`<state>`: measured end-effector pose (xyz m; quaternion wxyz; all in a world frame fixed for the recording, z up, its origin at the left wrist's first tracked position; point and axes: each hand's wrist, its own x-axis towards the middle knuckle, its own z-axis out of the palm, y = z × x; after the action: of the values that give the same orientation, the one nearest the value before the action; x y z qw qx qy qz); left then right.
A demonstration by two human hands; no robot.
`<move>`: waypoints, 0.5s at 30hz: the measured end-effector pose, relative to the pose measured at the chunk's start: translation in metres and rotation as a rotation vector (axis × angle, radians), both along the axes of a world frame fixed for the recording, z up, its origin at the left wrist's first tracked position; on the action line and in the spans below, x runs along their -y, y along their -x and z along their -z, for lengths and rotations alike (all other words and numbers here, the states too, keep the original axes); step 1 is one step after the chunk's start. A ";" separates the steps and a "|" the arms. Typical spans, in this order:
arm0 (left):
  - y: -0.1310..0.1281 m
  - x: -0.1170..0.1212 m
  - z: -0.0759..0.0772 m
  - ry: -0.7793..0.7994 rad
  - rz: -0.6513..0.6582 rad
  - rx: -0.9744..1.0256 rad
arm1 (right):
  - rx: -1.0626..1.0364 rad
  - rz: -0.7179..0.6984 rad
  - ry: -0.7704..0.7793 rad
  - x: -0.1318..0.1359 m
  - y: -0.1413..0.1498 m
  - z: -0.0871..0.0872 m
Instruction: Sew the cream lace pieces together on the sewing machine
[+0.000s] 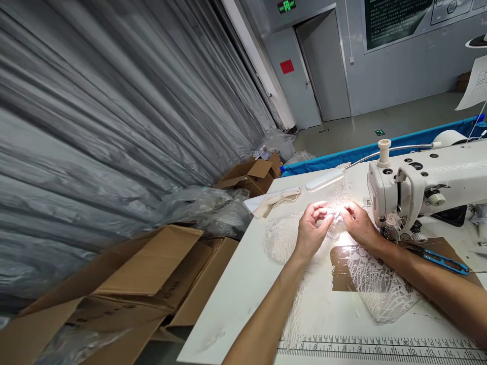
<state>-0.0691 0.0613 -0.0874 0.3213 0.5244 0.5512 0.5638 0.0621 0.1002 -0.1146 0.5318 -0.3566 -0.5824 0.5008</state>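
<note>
My left hand [312, 229] and my right hand [356, 223] meet under the bright lamp light, left of the sewing machine's needle area. Both have their fingertips pinched on white lace [283, 237], whose gathered part between them is washed out by glare. Some of the lace spreads over the table to the left and hangs down beside my left forearm. Another lace piece [384, 291] lies below my right forearm, partly over a brown patch [340, 276] on the table. The white sewing machine [437, 167] stands just right of my right hand.
Blue-handled scissors [445, 261] lie near my right forearm. A lamp [325, 179] on a bendable neck sits behind my hands. A printed ruler [361, 349] runs along the front edge of the white table [232, 309]. Open cardboard boxes [148, 261] stand left, by a grey curtain [125, 101].
</note>
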 end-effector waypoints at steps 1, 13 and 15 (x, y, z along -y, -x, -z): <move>0.000 0.000 0.000 0.000 0.003 0.000 | 0.006 0.007 -0.009 0.000 0.000 -0.001; 0.001 0.000 0.001 -0.004 0.038 0.003 | 0.115 0.044 -0.111 0.001 -0.001 0.001; 0.002 -0.001 0.003 -0.018 0.021 -0.016 | 0.141 0.045 -0.138 0.001 -0.001 0.000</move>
<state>-0.0708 0.0619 -0.0904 0.3179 0.5377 0.5430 0.5611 0.0634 0.0988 -0.1146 0.5238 -0.3665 -0.6433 0.4212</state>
